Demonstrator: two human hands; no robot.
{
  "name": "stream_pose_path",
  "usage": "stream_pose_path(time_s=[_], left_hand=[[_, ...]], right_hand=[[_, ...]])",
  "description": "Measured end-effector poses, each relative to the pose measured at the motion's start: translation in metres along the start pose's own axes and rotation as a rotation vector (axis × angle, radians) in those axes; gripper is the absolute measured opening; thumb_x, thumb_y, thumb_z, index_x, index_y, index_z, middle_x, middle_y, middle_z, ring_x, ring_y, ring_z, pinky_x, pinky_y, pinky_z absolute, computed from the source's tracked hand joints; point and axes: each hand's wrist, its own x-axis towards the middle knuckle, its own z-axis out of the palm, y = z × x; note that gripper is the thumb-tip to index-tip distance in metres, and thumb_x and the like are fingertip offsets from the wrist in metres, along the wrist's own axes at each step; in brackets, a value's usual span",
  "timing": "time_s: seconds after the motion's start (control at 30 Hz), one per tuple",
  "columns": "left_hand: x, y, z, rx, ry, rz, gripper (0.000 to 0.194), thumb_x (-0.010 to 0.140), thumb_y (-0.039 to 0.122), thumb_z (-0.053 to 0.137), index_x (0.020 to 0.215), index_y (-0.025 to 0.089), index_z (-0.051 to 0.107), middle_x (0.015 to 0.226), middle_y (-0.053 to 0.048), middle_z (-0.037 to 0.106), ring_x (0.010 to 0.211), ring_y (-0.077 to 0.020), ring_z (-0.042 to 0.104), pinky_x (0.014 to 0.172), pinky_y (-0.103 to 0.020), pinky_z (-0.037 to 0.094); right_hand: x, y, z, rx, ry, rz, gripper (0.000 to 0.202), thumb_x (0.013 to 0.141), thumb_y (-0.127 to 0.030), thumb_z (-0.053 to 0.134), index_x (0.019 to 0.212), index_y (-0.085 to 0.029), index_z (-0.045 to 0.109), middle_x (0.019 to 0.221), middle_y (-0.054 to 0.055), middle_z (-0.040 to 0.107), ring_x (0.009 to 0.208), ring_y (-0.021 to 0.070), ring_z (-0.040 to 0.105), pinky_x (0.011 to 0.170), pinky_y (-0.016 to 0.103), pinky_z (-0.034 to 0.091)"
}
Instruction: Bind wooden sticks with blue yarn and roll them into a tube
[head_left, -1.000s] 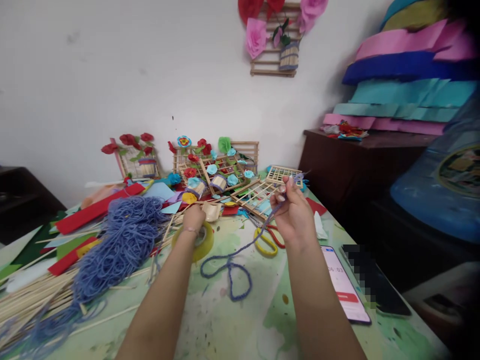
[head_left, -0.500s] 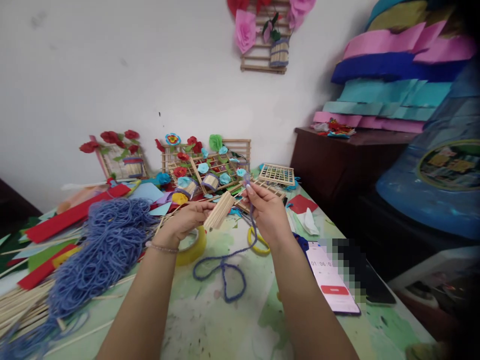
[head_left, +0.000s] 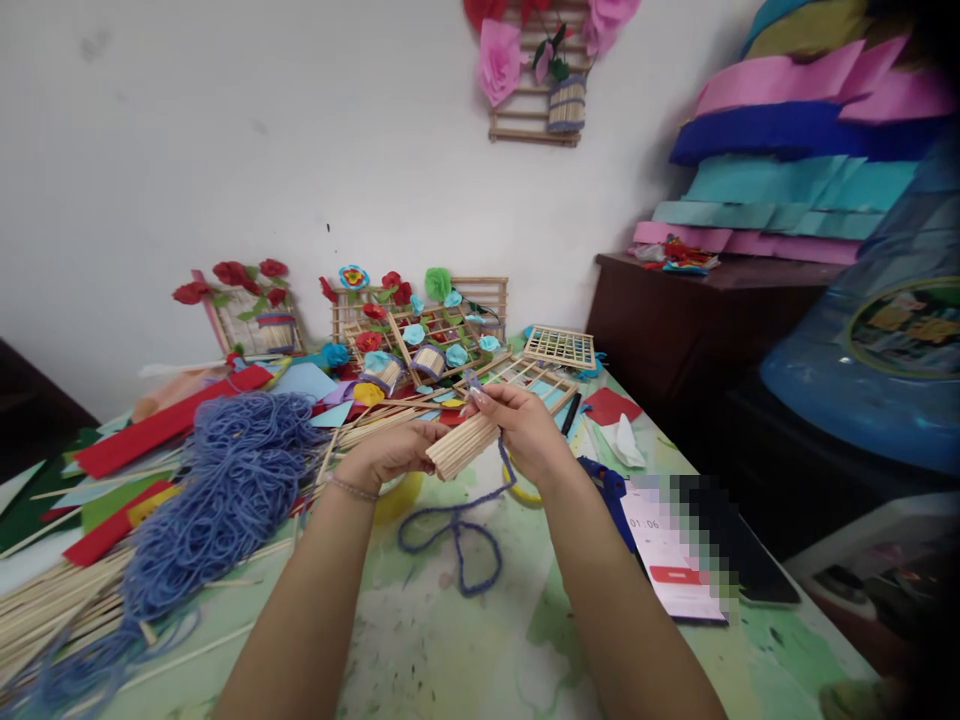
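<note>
Since half a second ago, my right grip (head_left: 529,432) has come across to meet the bundle of sticks (head_left: 463,447), which was apart from it; now it pinches the bundle's far right end along with a blue yarn strand (head_left: 474,592). My left grip (head_left: 394,455) pinches the bundle's left side. I have it raised over the middle of the desk (head_left: 420,650), the strand's loops lying nearer. A yarn heap (head_left: 232,480) sits left, a lit phone (head_left: 660,550) right.
</note>
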Motion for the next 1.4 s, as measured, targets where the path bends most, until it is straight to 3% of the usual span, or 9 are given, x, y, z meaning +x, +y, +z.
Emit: stream_pose_path(time_s=[0.13, 0.23, 0.33, 0.47, 0.53, 0.63, 0.8, 1.03, 1.4], left_hand=[[0.001, 0.001, 0.001, 0.057, 0.083, -0.019, 0.028, 0.055, 0.023, 0.067, 0.081, 0.014, 0.068, 0.069, -0.004, 0.065, 0.061, -0.0154, 0.058, 0.061, -0.027, 0.047], [-0.005, 0.008, 0.005, 0.155, 0.272, 0.096, 0.04, 0.073, 0.049, 0.058, 0.088, 0.014, 0.067, 0.093, -0.011, 0.067, 0.085, -0.0221, 0.061, 0.076, -0.034, 0.048], [-0.011, 0.019, 0.016, 0.257, 0.401, 0.236, 0.045, 0.08, 0.056, 0.049, 0.094, 0.016, 0.065, 0.108, -0.009, 0.064, 0.103, -0.0219, 0.055, 0.09, -0.032, 0.042], [-0.012, 0.027, 0.037, 0.533, 0.443, 0.343, 0.042, 0.075, 0.047, 0.06, 0.103, 0.016, 0.062, 0.103, -0.008, 0.065, 0.094, -0.0227, 0.058, 0.079, -0.03, 0.043], [-0.008, 0.026, 0.042, 0.65, 0.478, 0.342, 0.032, 0.075, 0.04, 0.059, 0.093, 0.014, 0.065, 0.09, -0.006, 0.066, 0.081, -0.0211, 0.058, 0.07, -0.029, 0.042], [-0.003, 0.02, 0.037, 0.718, 0.5, 0.309, 0.023, 0.076, 0.035, 0.055, 0.077, 0.014, 0.065, 0.075, -0.004, 0.064, 0.069, -0.0189, 0.056, 0.062, -0.028, 0.038], [-0.001, 0.016, 0.029, 0.719, 0.572, 0.284, 0.023, 0.075, 0.037, 0.055, 0.075, 0.015, 0.064, 0.072, -0.003, 0.063, 0.066, -0.0176, 0.054, 0.06, -0.027, 0.036], [-0.001, 0.02, 0.043, 0.631, 0.451, 0.338, 0.025, 0.074, 0.039, 0.055, 0.068, 0.015, 0.058, 0.068, -0.002, 0.057, 0.064, -0.0151, 0.049, 0.06, -0.025, 0.035], [-0.002, 0.021, 0.043, 0.633, 0.375, 0.383, 0.028, 0.078, 0.039, 0.051, 0.079, 0.015, 0.065, 0.083, -0.005, 0.065, 0.078, -0.0189, 0.056, 0.072, -0.028, 0.042]], right_hand=[[0.005, 0.005, -0.003, 0.059, 0.106, -0.009, 0.026, 0.058, -0.034, 0.079, 0.072, -0.017, 0.067, 0.065, 0.0, 0.068, 0.06, 0.0113, 0.056, 0.061, 0.024, 0.041], [0.01, 0.01, -0.004, 0.038, 0.214, -0.047, 0.025, 0.056, -0.034, 0.079, 0.069, -0.017, 0.067, 0.063, 0.0, 0.068, 0.057, 0.0117, 0.055, 0.06, 0.025, 0.04], [0.013, 0.017, -0.003, 0.023, 0.253, -0.058, 0.022, 0.056, -0.033, 0.078, 0.066, -0.016, 0.067, 0.063, 0.0, 0.067, 0.056, 0.0118, 0.054, 0.059, 0.026, 0.04], [0.015, 0.025, -0.002, 0.037, 0.264, -0.053, 0.022, 0.057, -0.034, 0.077, 0.066, -0.016, 0.067, 0.065, 0.001, 0.068, 0.057, 0.0127, 0.055, 0.06, 0.027, 0.042], [0.015, 0.025, -0.003, 0.059, 0.258, -0.04, 0.023, 0.057, -0.035, 0.077, 0.066, -0.017, 0.067, 0.067, 0.002, 0.068, 0.059, 0.0131, 0.057, 0.063, 0.028, 0.043], [0.012, 0.017, -0.008, 0.092, 0.231, -0.017, 0.022, 0.058, -0.035, 0.076, 0.065, -0.017, 0.066, 0.073, 0.003, 0.071, 0.069, 0.0145, 0.061, 0.072, 0.028, 0.045], [0.004, 0.0, -0.011, 0.122, 0.072, 0.093, 0.019, 0.056, -0.03, 0.078, 0.065, -0.016, 0.068, 0.081, 0.006, 0.072, 0.082, 0.0183, 0.064, 0.079, 0.03, 0.044], [0.008, 0.011, -0.004, 0.043, 0.163, 0.167, 0.027, 0.048, -0.033, 0.082, 0.064, -0.016, 0.068, 0.058, 0.0, 0.063, 0.055, 0.0116, 0.052, 0.057, 0.026, 0.038], [0.016, 0.025, -0.006, 0.033, 0.266, 0.046, 0.032, 0.051, -0.042, 0.078, 0.065, -0.017, 0.063, 0.06, -0.003, 0.058, 0.057, 0.0096, 0.048, 0.057, 0.025, 0.035]])
